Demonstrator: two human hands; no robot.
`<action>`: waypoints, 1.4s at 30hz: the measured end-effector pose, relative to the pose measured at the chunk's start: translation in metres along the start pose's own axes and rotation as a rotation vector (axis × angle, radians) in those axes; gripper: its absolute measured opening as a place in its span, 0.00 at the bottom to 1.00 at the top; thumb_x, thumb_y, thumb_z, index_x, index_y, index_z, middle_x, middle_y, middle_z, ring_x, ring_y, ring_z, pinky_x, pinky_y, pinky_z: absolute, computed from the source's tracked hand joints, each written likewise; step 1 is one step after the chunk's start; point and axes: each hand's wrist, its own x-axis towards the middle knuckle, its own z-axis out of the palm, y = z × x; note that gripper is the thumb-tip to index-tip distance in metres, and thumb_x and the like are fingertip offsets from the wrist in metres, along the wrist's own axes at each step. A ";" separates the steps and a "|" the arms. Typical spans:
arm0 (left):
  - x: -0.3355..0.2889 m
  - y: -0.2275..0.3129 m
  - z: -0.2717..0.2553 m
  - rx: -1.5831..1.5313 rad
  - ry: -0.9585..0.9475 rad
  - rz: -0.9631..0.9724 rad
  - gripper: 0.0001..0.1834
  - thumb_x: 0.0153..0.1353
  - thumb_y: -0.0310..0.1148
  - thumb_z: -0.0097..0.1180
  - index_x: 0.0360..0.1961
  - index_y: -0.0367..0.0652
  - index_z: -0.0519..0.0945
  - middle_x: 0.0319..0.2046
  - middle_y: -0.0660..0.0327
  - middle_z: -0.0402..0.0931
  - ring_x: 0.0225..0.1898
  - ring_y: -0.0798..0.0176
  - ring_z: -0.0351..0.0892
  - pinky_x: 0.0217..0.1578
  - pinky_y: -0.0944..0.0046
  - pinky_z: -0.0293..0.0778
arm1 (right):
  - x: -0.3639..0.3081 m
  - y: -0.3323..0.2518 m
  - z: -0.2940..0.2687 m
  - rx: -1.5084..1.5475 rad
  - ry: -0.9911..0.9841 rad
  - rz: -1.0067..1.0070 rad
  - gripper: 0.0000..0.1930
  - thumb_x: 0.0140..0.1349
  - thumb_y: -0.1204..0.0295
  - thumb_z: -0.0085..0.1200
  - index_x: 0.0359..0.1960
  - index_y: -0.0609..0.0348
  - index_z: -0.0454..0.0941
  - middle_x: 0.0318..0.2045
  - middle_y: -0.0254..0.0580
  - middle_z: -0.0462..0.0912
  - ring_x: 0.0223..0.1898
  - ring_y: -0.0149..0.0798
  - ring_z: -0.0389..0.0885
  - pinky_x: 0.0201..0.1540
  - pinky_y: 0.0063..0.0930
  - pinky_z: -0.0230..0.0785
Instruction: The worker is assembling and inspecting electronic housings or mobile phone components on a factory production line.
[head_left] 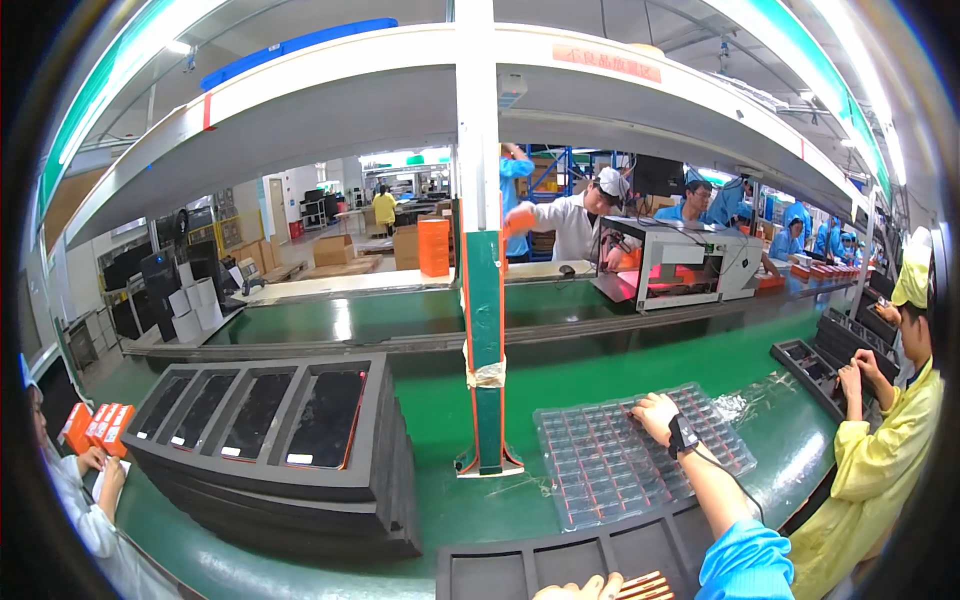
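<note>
My right hand (657, 415), with a black wrist strap (683, 436) and a blue sleeve, reaches onto a clear plastic tray (600, 500). The tray is divided into many small pockets with thin reddish pieces in them. Its fingers are bent down together at the tray's far part, and what they pinch, if anything, is hidden. At the lower edge my left hand (578, 590) is partly cut off. It holds several thin copper-coloured strips (645, 588), fanned side by side. Below both hands lies a black foam tray (487, 577) with rectangular recesses.
To the left stands a stack of black foam trays (385, 450), its top one holding several dark phones (325, 415). A green-and-white post (486, 350) rises from the green bench. Co-workers sit at both sides: a yellow sleeve (865, 460) right, hands (92, 460) left. A white machine (690, 262) stands beyond.
</note>
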 end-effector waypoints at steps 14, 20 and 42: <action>0.005 -0.005 -0.004 -0.025 -0.028 -0.030 0.37 0.52 0.46 0.68 0.58 0.33 0.72 0.37 0.54 0.78 0.31 0.53 0.83 0.30 0.56 0.79 | 0.009 0.008 -0.007 0.041 0.158 -0.096 0.04 0.56 0.72 0.57 0.32 0.52 0.83 0.31 0.36 0.83 0.41 0.42 0.79 0.45 0.37 0.71; 0.007 -0.019 0.003 -0.118 0.175 -0.031 0.43 0.50 0.60 0.67 0.55 0.33 0.75 0.39 0.52 0.81 0.35 0.50 0.84 0.36 0.57 0.79 | -0.040 -0.091 -0.130 0.877 0.336 0.117 0.06 0.58 0.69 0.66 0.37 0.53 0.86 0.35 0.37 0.86 0.44 0.42 0.81 0.50 0.37 0.73; -0.004 -0.002 0.014 -0.084 0.683 0.147 0.13 0.55 0.32 0.69 0.42 0.42 0.85 0.38 0.60 0.87 0.33 0.60 0.87 0.30 0.63 0.80 | -0.187 -0.255 -0.279 1.217 0.447 0.309 0.09 0.60 0.86 0.62 0.42 0.66 0.82 0.38 0.47 0.86 0.38 0.38 0.86 0.43 0.25 0.78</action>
